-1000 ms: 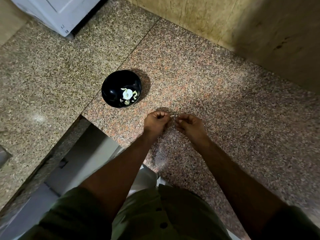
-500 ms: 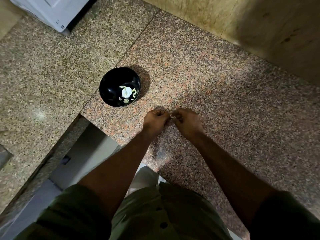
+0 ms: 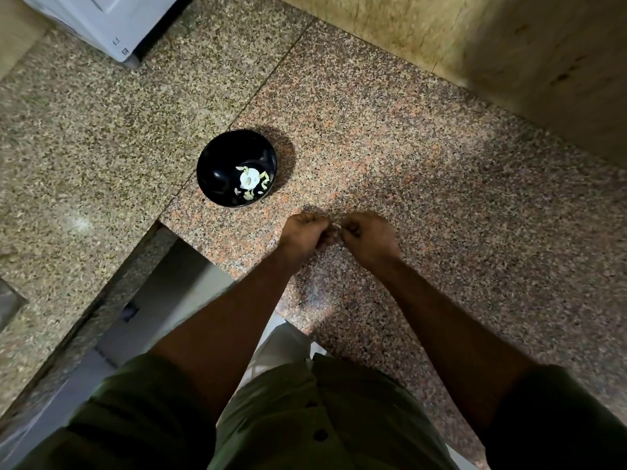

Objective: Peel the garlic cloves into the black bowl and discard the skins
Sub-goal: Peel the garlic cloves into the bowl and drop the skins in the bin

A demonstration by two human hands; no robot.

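While the black bowl (image 3: 217,164) sits nearby, left hand (image 3: 303,234) and right hand (image 3: 371,237) pinch a garlic clove (image 3: 336,228).

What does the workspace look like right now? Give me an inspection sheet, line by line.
Surface: speckled granite counter, with a seam running past the bowl.
Job's things: black bowl stands on the counter left of the hands; pale garlic pieces lie inside it. A small pale garlic clove sits between the two hands, mostly hidden.
Clutter: nothing seen.
Hands: left hand and right hand are close together above the counter, fingers curled, both pinching the clove.
Cables: nothing seen.
Surroundings: white appliance at top left; tan wall behind the counter; gap below the counter edge at left.
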